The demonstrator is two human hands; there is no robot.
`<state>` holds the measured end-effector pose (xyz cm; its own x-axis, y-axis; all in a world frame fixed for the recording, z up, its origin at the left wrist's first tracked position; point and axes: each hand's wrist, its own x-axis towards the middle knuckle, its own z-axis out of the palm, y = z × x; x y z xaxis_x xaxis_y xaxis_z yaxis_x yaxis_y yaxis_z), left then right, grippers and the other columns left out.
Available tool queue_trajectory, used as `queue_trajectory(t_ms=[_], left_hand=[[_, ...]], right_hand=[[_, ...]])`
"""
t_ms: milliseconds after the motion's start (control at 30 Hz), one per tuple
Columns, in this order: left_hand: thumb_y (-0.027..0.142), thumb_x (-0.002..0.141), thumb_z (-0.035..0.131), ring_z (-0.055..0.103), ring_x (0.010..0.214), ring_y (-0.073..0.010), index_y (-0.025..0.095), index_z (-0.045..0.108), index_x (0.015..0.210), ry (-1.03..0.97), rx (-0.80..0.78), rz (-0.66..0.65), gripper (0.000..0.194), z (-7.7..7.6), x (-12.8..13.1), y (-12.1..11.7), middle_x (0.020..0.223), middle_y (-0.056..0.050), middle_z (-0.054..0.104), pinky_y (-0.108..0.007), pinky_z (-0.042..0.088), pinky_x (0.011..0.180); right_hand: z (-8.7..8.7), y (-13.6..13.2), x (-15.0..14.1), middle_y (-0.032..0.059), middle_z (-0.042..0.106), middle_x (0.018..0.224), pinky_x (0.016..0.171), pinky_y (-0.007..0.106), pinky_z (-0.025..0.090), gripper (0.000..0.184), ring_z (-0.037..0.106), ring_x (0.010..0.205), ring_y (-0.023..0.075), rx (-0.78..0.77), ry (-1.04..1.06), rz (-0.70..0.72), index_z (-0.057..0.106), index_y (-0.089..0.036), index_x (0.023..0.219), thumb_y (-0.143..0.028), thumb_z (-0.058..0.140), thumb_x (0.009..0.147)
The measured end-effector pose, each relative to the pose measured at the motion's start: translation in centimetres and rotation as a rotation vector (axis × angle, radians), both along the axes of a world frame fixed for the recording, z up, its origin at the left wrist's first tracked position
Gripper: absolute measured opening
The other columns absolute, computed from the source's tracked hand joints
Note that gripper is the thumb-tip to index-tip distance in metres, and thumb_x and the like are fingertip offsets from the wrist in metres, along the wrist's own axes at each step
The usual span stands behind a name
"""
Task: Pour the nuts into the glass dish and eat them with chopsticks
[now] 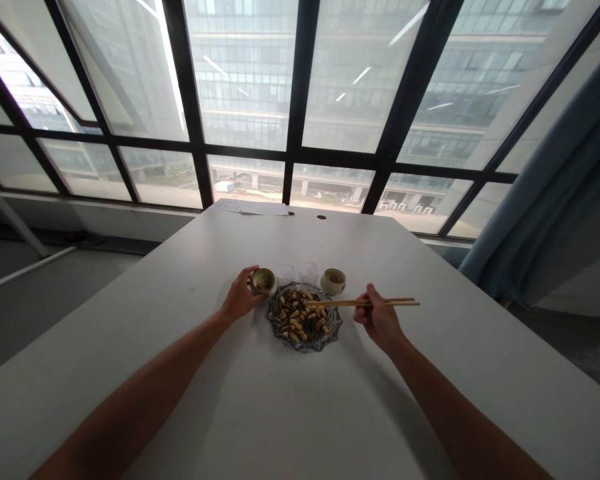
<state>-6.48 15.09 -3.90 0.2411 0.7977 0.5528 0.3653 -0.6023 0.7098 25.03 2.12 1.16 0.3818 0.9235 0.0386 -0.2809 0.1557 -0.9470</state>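
Observation:
My left hand [242,296] is closed around a small ceramic cup [263,281], tilted toward me, with a little something brownish inside. To its right stands a scalloped glass bowl [333,337] heaped with peanuts in the shell [299,328] and small dark pieces that look like seeds. My right hand [379,319] grips a pair of wooden chopsticks [347,303], whose tips reach over the bowl among the peanuts. Whether the tips pinch anything I cannot make out. Behind the bowl at the right is a second ceramic cup [333,281], upright.
Two clear plastic cups [307,272] stand behind the bowl, between the ceramic cups. White papers [253,207] lie at the far edge of the white table [280,420], near two dark round spots. Windows rise beyond it, and a blue curtain [545,180] hangs at the right.

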Motion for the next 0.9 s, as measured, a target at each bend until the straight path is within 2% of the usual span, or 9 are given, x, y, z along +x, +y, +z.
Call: queue_trajectory(t_ms=[167,267,433,633,733,900], left_hand=[[0.033,0.066,0.079,0.064,0.109,-0.0246,0.022,0.048,0.125,0.000,-0.015,0.009,0.067,0.0,-0.1,0.0,0.133,-0.013,0.058,-0.041,0.055,0.092],[0.033,0.066,0.079,0.064,0.106,-0.0237,0.021,0.048,0.125,-0.004,-0.020,0.021,0.068,0.0,0.0,0.0,0.126,-0.012,0.061,-0.040,0.055,0.090],[0.032,0.065,0.080,0.064,0.103,-0.0233,0.020,0.048,0.125,-0.008,-0.032,0.043,0.069,-0.2,0.0,0.1,0.120,-0.011,0.063,-0.039,0.056,0.087],[0.036,0.066,0.080,0.064,0.104,-0.0241,0.020,0.049,0.127,0.000,-0.030,0.059,0.070,-0.3,0.0,0.1,0.120,-0.011,0.063,-0.039,0.056,0.087],[0.038,0.067,0.079,0.064,0.106,-0.0252,0.019,0.048,0.131,0.009,-0.039,0.069,0.074,-0.4,-0.1,0.3,0.125,-0.013,0.061,-0.040,0.056,0.089],[0.040,0.068,0.078,0.061,0.114,-0.0276,0.018,0.048,0.134,0.031,-0.032,0.115,0.075,-0.5,-0.1,0.5,0.130,-0.015,0.058,-0.040,0.053,0.094]], right_hand=[[-0.6,0.2,-0.2,-0.0010,0.052,0.045,0.032,0.024,0.039,0.054,0.047,0.037,0.0123,0.050,0.010,-0.039,0.053,-0.021,0.064,-0.070,0.071,0.071],[-0.6,0.2,-0.4,-0.0016,0.051,0.044,0.034,0.025,0.041,0.055,0.047,0.036,0.0126,0.084,-0.037,-0.049,0.053,-0.021,0.065,-0.073,0.067,0.074],[0.0,-0.9,-0.9,0.0009,0.055,0.047,0.036,0.024,0.040,0.056,0.050,0.039,0.0125,0.173,-0.284,-0.127,0.058,-0.019,0.065,-0.072,0.058,0.082],[0.8,-2.5,-1.6,0.0025,0.059,0.051,0.042,0.024,0.043,0.056,0.052,0.043,0.0124,0.283,-0.678,-0.094,0.061,-0.019,0.065,-0.065,0.047,0.093],[0.8,-2.7,-1.6,0.0023,0.060,0.051,0.043,0.024,0.042,0.055,0.052,0.043,0.0125,0.311,-0.752,-0.070,0.061,-0.019,0.066,-0.063,0.046,0.095],[0.9,-2.7,-1.5,0.0020,0.059,0.050,0.043,0.025,0.042,0.056,0.052,0.043,0.0132,0.294,-0.731,-0.094,0.060,-0.020,0.065,-0.066,0.045,0.094]])
